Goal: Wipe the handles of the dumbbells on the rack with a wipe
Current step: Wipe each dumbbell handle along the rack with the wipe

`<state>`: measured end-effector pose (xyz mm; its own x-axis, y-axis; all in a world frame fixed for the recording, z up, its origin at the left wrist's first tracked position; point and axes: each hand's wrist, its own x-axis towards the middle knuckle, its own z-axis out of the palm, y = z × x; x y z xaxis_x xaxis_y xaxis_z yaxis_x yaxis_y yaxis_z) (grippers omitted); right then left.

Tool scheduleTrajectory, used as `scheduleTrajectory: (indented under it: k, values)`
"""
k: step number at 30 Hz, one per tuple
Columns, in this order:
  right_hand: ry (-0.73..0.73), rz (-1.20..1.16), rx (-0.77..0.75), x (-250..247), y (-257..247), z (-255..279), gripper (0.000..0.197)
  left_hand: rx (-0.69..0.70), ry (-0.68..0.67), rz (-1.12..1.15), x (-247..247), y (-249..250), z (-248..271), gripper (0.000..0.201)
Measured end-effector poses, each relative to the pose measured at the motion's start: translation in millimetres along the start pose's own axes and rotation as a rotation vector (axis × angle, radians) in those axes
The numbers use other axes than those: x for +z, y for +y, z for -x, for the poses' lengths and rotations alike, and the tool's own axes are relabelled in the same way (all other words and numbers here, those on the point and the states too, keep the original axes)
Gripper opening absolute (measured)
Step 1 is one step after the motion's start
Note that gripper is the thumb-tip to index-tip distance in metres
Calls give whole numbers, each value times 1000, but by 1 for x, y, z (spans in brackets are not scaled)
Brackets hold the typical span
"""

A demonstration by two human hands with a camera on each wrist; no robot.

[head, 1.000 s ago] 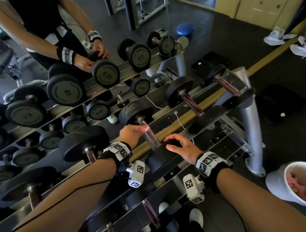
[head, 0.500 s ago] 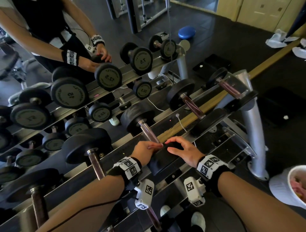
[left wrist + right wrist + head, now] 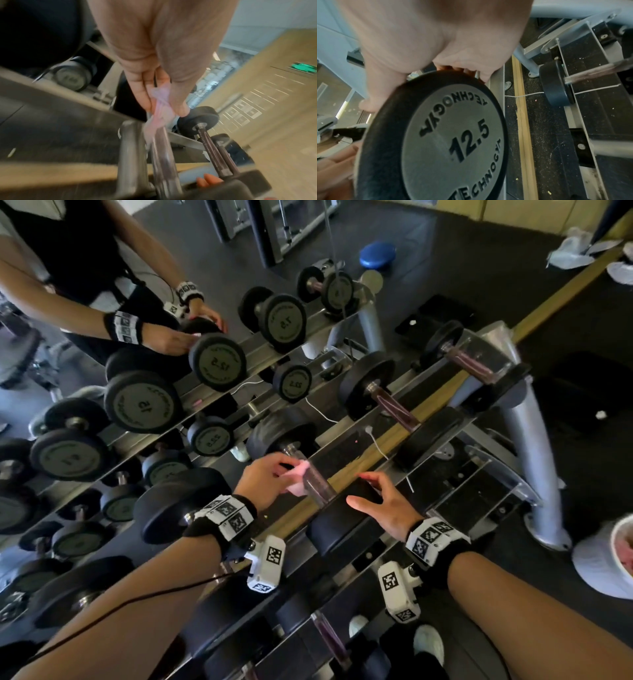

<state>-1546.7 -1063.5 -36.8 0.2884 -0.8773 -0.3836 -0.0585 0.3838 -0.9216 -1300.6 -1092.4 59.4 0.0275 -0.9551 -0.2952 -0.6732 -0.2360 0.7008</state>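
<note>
A 12.5 dumbbell lies on the top tier of the rack straight in front of me. My left hand pinches a pink wipe against the far half of its metal handle. In the left wrist view the wipe hangs between thumb and fingers onto the blurred handle. My right hand lies on top of the near black head, fingers curved over its rim. The right wrist view shows that head's face plate with my palm above it.
More dumbbells sit to the right on the same tier, others lie on lower tiers. A mirror behind the rack doubles the weights and shows a person's reflection. A white bin stands on the floor at right.
My left hand with the wipe has slid back up the handle, away from the near head, after running down to it half a second ago. The right hand stays on the head.
</note>
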Motion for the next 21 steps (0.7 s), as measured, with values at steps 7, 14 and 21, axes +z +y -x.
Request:
scheduleTrajectory:
  k: [7, 14, 21]
  values:
    - [56, -50, -55, 4, 13, -7, 70, 357, 242, -346, -8, 22, -20, 12]
    - [69, -85, -85, 6, 16, -11, 69, 504, 37, -650, 5, 15, -39, 27]
    - [62, -67, -69, 6, 17, -8, 67, 465, -235, -662, 3, 16, -46, 29]
